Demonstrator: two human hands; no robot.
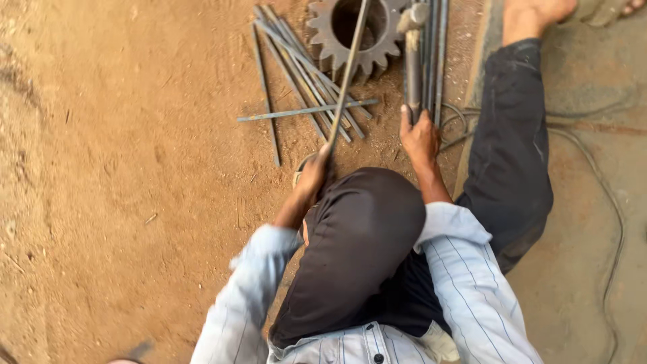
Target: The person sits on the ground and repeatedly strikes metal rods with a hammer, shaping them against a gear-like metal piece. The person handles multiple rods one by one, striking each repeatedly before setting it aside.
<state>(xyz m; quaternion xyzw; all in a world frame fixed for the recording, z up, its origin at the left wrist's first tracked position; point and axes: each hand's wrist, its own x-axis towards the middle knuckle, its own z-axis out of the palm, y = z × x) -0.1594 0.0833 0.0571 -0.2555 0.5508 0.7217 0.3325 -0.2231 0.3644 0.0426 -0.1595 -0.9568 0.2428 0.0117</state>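
Holding tight, the left hand (313, 176) is closed around a long metal rod (347, 77) that points up through the big rusty gear (357, 34) at the top middle. Next, the right hand (419, 138), right of middle, is curled on a bundle of rods (424, 61). Smaller loose rods (296, 81) lie crossed on the dirt beside the gear. It looks like picking and sorting rods; the next move needs a steady pull.

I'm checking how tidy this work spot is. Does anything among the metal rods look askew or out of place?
Yes. One thin rod lies crosswise over the loose fan of rods on the dirt, nearly square to them. The left hand holds another rod slanting up across the rusty gear. The right hand grips a neater, parallel bundle.
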